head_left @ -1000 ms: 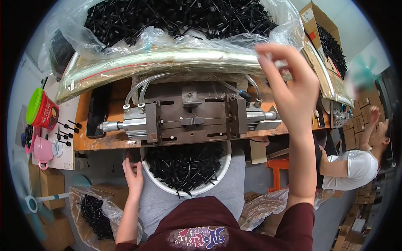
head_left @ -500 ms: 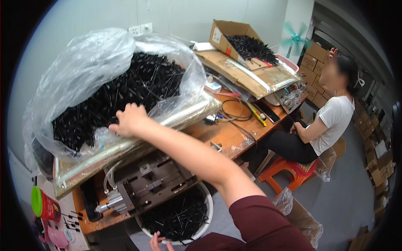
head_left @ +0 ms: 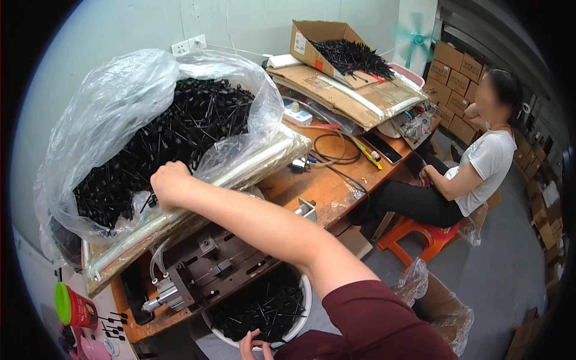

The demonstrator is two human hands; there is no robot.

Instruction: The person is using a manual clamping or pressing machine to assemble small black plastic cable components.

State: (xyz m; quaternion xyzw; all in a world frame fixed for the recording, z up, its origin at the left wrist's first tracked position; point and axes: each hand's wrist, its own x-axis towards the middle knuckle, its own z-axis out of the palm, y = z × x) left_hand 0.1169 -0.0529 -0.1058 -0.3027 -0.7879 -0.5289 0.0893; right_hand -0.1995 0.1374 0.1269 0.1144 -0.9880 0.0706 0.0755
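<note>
My right hand (head_left: pixel 170 182) reaches far left across the bench, fingers curled down into a heap of small black plastic parts (head_left: pixel 174 135) inside a big clear plastic bag (head_left: pixel 102 114). The fingertips are buried among the parts. The bag rests on a clear-wrapped board above a metal fixture (head_left: pixel 210 270). Only the fingertips of my left hand (head_left: pixel 255 346) show at the bottom edge, at the near rim of a white basin (head_left: pixel 306 294) full of the same black parts. Its grip is hidden.
A co-worker (head_left: pixel 480 168) sits on an orange stool (head_left: pixel 420 237) at the bench's right end. A cardboard box of black parts (head_left: pixel 336 51), cables and a power strip lie on the orange bench (head_left: pixel 327 189). A red green-lidded can (head_left: pixel 75 306) stands left. Stacked cartons line the right.
The view has swung further right and away from the bench. My right hand has slid down the bag and its fingers have curled into the black parts.
</note>
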